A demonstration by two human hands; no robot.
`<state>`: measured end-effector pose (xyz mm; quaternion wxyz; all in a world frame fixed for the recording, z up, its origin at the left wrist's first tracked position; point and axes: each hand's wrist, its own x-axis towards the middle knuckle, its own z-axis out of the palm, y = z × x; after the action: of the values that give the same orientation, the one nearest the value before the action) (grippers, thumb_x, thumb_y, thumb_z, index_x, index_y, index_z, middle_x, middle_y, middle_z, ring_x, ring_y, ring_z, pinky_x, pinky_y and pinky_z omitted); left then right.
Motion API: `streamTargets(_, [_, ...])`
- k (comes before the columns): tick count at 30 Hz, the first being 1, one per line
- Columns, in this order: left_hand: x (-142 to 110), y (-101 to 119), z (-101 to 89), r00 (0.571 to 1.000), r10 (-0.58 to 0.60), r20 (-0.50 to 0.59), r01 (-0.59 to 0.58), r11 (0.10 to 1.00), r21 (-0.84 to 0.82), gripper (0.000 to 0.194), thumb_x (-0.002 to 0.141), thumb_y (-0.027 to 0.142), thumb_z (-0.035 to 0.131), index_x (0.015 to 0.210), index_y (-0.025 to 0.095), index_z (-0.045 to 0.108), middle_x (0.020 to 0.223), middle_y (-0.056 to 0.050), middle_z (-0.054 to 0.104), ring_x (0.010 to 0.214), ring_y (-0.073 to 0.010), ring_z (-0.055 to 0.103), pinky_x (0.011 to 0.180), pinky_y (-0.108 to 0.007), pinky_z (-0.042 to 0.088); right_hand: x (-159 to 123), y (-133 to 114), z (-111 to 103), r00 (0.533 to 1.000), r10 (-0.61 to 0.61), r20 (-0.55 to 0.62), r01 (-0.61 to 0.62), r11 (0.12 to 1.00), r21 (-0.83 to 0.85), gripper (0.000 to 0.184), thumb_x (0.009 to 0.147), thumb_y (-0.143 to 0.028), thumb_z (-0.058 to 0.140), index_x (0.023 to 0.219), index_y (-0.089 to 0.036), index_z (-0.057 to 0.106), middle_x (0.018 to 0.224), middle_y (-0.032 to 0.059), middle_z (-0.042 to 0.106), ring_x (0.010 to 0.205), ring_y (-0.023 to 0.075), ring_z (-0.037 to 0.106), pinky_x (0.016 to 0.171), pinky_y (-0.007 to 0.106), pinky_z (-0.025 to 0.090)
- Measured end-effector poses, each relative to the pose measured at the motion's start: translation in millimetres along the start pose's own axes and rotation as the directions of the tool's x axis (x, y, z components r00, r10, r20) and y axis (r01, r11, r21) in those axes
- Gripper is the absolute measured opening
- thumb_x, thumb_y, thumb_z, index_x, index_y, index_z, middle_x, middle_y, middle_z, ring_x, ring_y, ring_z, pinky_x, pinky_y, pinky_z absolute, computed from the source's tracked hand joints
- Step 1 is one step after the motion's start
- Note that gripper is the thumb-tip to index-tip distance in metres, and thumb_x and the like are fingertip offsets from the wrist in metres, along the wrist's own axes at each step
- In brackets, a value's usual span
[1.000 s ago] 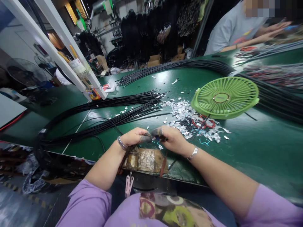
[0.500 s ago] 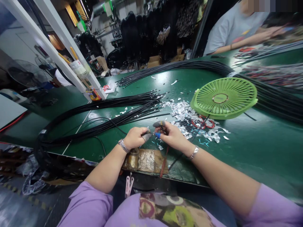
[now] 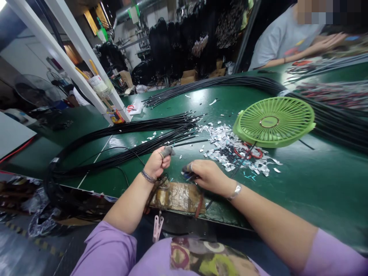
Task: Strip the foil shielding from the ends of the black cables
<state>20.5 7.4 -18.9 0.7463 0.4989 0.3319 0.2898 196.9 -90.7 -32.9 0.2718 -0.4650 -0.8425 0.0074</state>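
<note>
My left hand is closed, with a grey-covered thumb pressed against the curled fingers. A thin black cable runs from the left-hand coil into this hand; the end in its grip is hardly visible. To the right, my right hand is lowered near the table's front, fingers bent together and fingertips covered. Something small and dark may be between them, but I cannot make it out. Just below lies a reddish-brown strip-like handle, its upper part hidden by the hand. Under both hands is a taped cardboard piece.
A coiled bundle of black cables lies left. White scraps and red-handled scissors are beside a green fan. More black cables curve behind. A person in grey sits across, top right.
My hands, close together before, have moved apart: the left went up and left, the right came down with its fingers turned under. The person opposite has shifted their hands.
</note>
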Motion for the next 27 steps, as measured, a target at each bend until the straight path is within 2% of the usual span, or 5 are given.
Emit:
streamTargets(2, [0,0,-0.7,0.996,0.071,-0.055,-0.067,0.996,0.063,0.041,0.069,0.053,0.070,0.075,0.016,0.053,0.043,0.011,0.038,0.032,-0.0019,0.027,0.036,-0.017,0.016,0,0,2,0.988,0.148,0.042,-0.147,0.988,-0.042,0.013,0.083,-0.020,0.054,0.092,-0.019,0.063,0.068,0.0025,0.066,0.061,0.0162,0.057,0.056,0.026,0.037])
streamTargets(6, [0,-5,4.1,0.979,0.159,-0.125,-0.118,0.951,0.285,0.044,0.066,0.052,0.072,0.081,0.017,0.051,0.052,0.007,0.053,0.034,-0.0038,0.040,0.037,-0.018,0.025,-1,3,4,0.939,0.342,-0.026,-0.342,0.929,-0.143,0.027,0.090,-0.036,0.049,0.103,-0.015,0.058,0.077,0.0076,0.066,0.064,0.0202,0.057,0.057,0.028,0.036])
streamTargets(10, [0,-6,8.3,0.981,0.157,-0.118,-0.103,0.923,0.370,0.046,0.063,0.055,0.073,0.074,0.017,0.050,0.050,0.008,0.050,0.033,-0.0041,0.040,0.036,-0.018,0.026,-2,6,8,0.947,0.304,-0.103,-0.318,0.930,-0.186,0.019,0.092,-0.026,0.042,0.098,-0.016,0.057,0.083,0.0099,0.064,0.071,0.0211,0.057,0.063,0.030,0.040])
streamTargets(17, [-5,2,11.2,0.999,0.016,-0.047,-0.005,0.973,0.231,0.049,0.058,0.056,0.076,0.068,0.017,0.050,0.043,0.010,0.041,0.032,-0.0016,0.026,0.032,-0.017,0.013,0,9,9,0.968,0.187,-0.169,-0.218,0.958,-0.186,0.011,0.088,-0.019,0.047,0.092,-0.019,0.057,0.080,0.0081,0.063,0.074,0.0211,0.055,0.065,0.030,0.040])
streamTargets(27, [-6,0,8.4,0.996,-0.065,0.067,0.052,0.982,0.182,0.044,0.061,0.050,0.078,0.068,0.015,0.052,0.042,0.010,0.040,0.031,-0.0005,0.024,0.034,-0.017,0.010,1,12,9,0.978,0.172,-0.119,-0.193,0.960,-0.201,0.009,0.086,-0.016,0.048,0.088,-0.019,0.057,0.076,0.0074,0.064,0.070,0.0202,0.056,0.062,0.030,0.039])
